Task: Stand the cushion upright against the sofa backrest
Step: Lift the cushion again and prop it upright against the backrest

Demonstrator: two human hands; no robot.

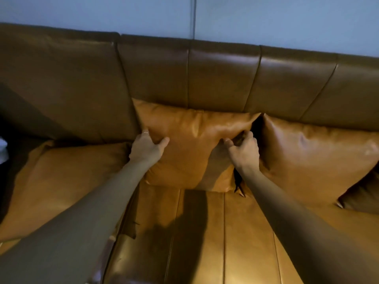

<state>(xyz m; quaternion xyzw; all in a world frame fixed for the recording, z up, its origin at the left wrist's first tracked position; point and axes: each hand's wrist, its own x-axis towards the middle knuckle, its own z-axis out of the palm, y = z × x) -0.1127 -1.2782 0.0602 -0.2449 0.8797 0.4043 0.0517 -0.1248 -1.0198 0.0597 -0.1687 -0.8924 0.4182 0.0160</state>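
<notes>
A tan leather cushion (190, 144) stands upright in the middle of the sofa, its top edge leaning on the dark brown backrest (221, 76). My left hand (146, 147) grips the cushion's left side, thumb on the front face and fingers behind the edge. My right hand (244, 149) pinches the leather near the cushion's right edge. The cushion's bottom edge rests on the sofa seat (225, 232).
A second tan cushion (313, 158) leans on the backrest right beside the held one. A third cushion (61, 185) lies flatter on the left. A grey-blue wall (266, 19) runs behind the sofa.
</notes>
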